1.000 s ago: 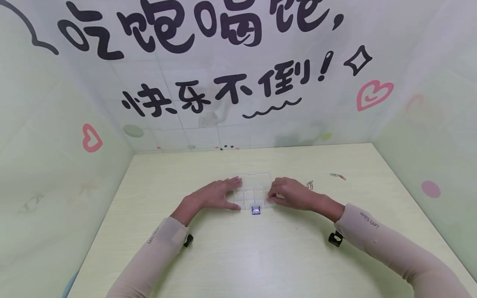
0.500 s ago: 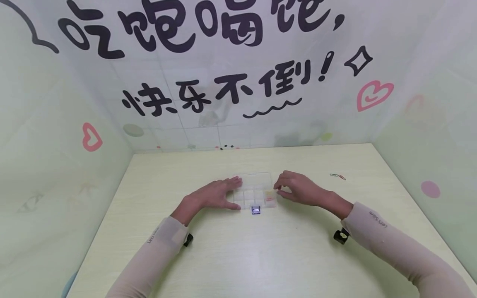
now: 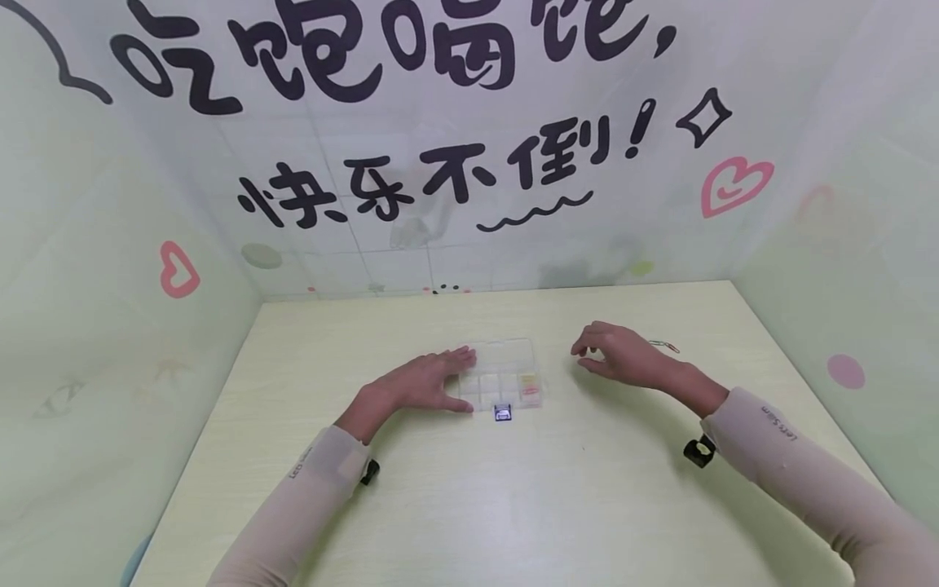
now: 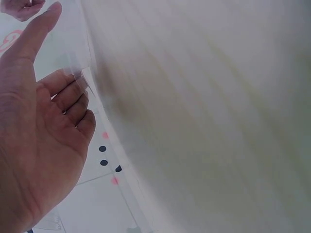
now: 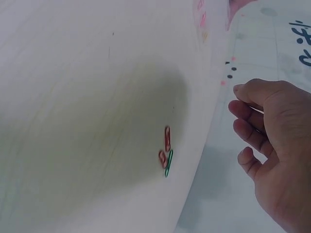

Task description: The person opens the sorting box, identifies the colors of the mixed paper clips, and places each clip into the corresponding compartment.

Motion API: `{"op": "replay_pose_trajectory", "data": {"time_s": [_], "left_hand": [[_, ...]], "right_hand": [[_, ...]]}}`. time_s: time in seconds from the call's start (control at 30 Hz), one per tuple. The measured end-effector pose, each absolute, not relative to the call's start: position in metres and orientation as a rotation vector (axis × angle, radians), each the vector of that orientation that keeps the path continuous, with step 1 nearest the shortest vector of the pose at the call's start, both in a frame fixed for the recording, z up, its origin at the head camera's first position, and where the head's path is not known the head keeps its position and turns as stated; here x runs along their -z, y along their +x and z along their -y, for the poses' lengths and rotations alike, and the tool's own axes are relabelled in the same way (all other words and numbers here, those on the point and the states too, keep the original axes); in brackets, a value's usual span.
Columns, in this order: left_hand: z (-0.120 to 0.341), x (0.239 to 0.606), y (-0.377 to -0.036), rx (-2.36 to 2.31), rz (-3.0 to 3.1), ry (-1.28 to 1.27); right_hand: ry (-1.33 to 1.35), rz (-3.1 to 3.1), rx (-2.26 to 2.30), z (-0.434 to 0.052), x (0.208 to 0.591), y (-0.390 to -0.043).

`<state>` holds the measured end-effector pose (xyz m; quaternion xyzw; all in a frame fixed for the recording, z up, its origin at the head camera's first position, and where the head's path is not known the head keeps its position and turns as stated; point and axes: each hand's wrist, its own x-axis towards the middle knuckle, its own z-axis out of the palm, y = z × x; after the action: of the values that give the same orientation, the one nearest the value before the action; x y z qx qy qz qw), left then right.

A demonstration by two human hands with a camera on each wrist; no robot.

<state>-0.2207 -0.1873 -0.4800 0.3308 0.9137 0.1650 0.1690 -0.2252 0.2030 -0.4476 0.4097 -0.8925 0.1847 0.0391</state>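
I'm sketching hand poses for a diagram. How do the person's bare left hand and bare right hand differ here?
The bare left hand touches the clear, rectangular plastic compartment box; the bare right hand hovers apart from it, above the pale, wood-grained table. The left hand's thumb and fingers spread wide, while the right hand's fingers curl loosely. Both come from long sleeves.

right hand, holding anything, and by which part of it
Nothing: no object shows in the right hand; the red and green paper clips lie apart from it, on the table.
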Motion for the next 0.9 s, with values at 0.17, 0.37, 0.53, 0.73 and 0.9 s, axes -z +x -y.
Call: {"op": "replay_pose_trajectory", "data": {"time_s": [0.17,0.37,0.53,0.73,0.9], "left_hand": [[0.188,0.481,-0.221,-0.471,-2.598,0.937],[0.188,0.482,-0.222,-0.477,-2.591,0.947],[0.188,0.482,-0.222,-0.484,-2.588,0.949],[0.188,0.48,-0.221,-0.483,-2.588,0.939],[0.187,0.477,-0.219,-0.484,-2.584,0.931]], "right_hand": [[1.247,2.744,-0.545,-0.216,0.451,-0.23],[1.256,2.768,-0.519,-0.228,0.455,-0.233],[1.305,2.784,-0.504,-0.235,0.46,-0.236],[1.346,2.806,-0.525,-0.241,0.465,-0.239],[1.369,2.813,-0.531,-0.243,0.471,-0.242]]}}
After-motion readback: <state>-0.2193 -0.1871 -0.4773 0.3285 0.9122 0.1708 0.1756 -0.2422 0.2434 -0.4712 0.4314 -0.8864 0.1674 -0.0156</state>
